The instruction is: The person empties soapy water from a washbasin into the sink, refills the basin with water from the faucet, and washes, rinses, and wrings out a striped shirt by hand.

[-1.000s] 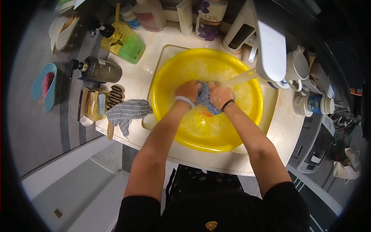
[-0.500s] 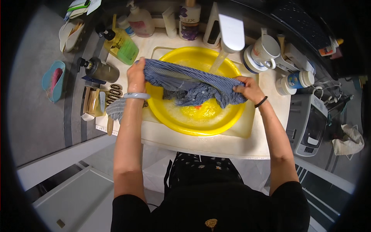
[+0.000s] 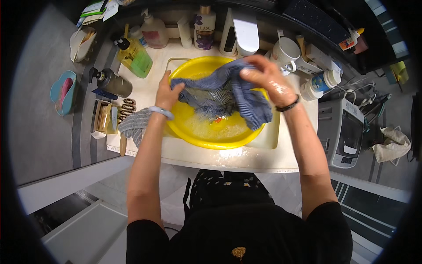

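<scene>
A wet, blue-and-white striped garment [image 3: 211, 94] hangs in folds over a yellow basin [image 3: 211, 144] of sudsy water. Its left edge lies between the thumb and fingers of my left hand [image 3: 168, 93], beside the basin's left rim. My right hand [image 3: 273, 83], wet and raised over the right rim, is closed on a bunched upper part of the cloth. The garment's lower folds dip toward the water, where foam [image 3: 215, 127] floats. A small red patch [image 3: 217, 119] shows in the basin. My right hand partly covers the white faucet [image 3: 247, 37].
Bottles line the back and left, among them a green-yellow pump bottle [image 3: 135, 58] and a dark pump bottle [image 3: 112, 81]. A grey striped cloth [image 3: 135, 123] and a brush handle [image 3: 123, 144] lie at left. A cup [image 3: 285, 53] and white jars [image 3: 320, 84] stand at right.
The garment was stretched wide between both hands; now it is bunched. My right hand has moved up and left, lifting its side, while my left hand has shifted slightly right and down.
</scene>
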